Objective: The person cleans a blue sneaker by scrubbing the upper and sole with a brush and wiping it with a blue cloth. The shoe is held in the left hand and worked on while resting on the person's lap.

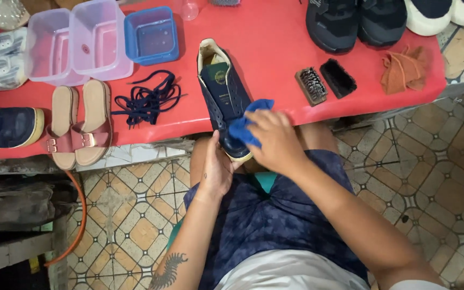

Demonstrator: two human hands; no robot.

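Two hands worked one navy sneaker (222, 94) at the near edge of the red table (275, 48). Left hand (217, 167) was cupped around the toe end, fingers curled under the sole, thumb along the side. Right hand (276, 140) was closed over a bunched blue cloth (249, 124), pressing it on the toe cap. Laces were out of the shoe; tongue and heel pointed to 12 o'clock and lay on the table, while the toe hung past the edge, over the person's lap.

Around it: dark blue laces (147, 98) in a loose heap at 9 o'clock of the shoe, a pair of tan sandals (79, 122) farther at 9, two pale pink tubs (76, 43) and a blue tub (151, 35) at 10 to 11 o'clock. Two brushes (326, 81) lay side by side at 3 o'clock, a rust-coloured rag (404, 70) beyond them, dark sneakers (355, 20) at 1 o'clock.

Risks, as judged:
- With the toe overhanging, a hard rub would likely tip the shoe off toward the tiled floor (430, 161) if the left hand's hold slackened.
- Cloth was wadded, not flat; a fold could snag the perforated upper or leave smears.
- Laces lay close to the table's front edge; a swing of the left forearm might drag them off.
- Whether the tubs held water could not be told; if so, a nudge to the table might slop it.
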